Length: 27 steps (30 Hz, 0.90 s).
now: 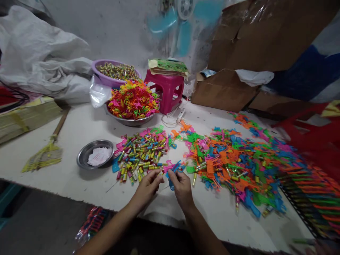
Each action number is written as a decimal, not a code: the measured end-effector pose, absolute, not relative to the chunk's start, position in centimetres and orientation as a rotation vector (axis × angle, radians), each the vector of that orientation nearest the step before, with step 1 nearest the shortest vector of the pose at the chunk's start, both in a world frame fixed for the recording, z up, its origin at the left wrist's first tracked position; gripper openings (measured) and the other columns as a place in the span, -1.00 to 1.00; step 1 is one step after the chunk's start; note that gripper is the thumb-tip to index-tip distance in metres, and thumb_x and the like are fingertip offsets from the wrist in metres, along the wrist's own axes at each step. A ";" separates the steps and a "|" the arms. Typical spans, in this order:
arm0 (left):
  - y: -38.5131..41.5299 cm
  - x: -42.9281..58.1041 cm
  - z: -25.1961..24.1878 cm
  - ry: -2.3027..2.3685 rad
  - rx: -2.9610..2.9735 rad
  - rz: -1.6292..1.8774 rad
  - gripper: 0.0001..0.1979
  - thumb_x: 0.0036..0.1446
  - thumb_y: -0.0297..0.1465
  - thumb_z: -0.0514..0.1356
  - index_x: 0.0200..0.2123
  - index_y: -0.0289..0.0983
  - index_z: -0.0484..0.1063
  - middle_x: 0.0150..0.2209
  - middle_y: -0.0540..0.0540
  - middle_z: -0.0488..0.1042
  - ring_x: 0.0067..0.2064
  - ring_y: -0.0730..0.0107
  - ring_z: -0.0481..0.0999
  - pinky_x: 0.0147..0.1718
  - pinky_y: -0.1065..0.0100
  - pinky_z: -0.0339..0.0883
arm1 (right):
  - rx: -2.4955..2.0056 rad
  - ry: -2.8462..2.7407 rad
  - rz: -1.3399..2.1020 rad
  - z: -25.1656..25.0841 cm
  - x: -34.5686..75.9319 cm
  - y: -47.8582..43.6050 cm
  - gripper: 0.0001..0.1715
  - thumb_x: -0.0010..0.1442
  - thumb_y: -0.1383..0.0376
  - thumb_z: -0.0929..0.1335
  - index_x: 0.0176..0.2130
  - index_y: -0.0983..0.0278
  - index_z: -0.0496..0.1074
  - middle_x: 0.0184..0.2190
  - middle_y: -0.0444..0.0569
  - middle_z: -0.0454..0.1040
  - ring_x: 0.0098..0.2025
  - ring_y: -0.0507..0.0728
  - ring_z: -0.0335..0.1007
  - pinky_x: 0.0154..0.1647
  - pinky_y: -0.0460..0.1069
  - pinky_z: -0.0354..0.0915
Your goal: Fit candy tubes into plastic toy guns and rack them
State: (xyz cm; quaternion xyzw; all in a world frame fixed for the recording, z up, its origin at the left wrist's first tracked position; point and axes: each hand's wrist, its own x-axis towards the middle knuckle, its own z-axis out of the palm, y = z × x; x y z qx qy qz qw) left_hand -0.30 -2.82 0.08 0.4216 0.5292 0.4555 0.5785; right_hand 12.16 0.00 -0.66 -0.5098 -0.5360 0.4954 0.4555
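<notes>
My left hand [148,187] and my right hand [181,185] meet low at the middle of a white table [79,127]. The right fingers pinch a blue plastic toy piece [172,177] with a pink piece beside it. The left fingers are closed on a small yellow tube, at the near edge of a heap of small coloured tubes [142,152]. A wide spread of bright plastic toy pieces [233,159] lies just right of the hands.
A small metal dish [91,148] with white paper sits left of the tubes. Behind are a metal bowl of plastic rings [132,101], a purple basin [101,76], a pink stool [167,88], a fan, cardboard and a broom [47,150].
</notes>
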 end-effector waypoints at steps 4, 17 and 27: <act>-3.1 -0.2 -1.3 1.408 1.258 1.118 -0.70 0.04 -0.23 0.08 -0.22 -0.30 0.39 -0.42 -0.03 0.40 -0.44 0.47 0.30 -0.47 0.46 0.17 | -1.297 -1.306 1.144 -0.9 12.1 -0.1 -0.59 0.04 0.08 0.30 -0.63 0.32 0.23 -0.69 -0.22 0.10 -0.60 -0.06 -0.02 -0.61 -0.14 0.01; -2.7 1.9 -1.8 1.441 1.560 0.926 -0.57 0.05 -0.30 0.08 0.02 -0.25 0.29 -0.19 -0.15 0.49 -0.27 0.31 0.46 -0.27 0.33 0.31 | -1.724 -1.425 0.734 -1.8 20.3 2.9 -0.51 0.01 -0.05 0.22 -0.58 0.31 0.31 -0.65 -0.08 0.25 -0.54 0.10 0.18 -0.51 -0.03 0.14; -1.3 -1.0 -4.9 1.675 1.481 0.992 -0.75 -0.01 -0.44 0.07 -0.24 -0.25 0.45 -0.23 -0.15 0.51 -0.18 0.25 0.45 -0.15 0.26 0.26 | -1.241 -2.493 0.227 -3.9 17.3 5.3 -0.40 -0.02 0.37 0.23 0.07 0.30 0.18 -0.01 0.12 0.26 0.03 0.21 0.10 0.00 0.10 0.09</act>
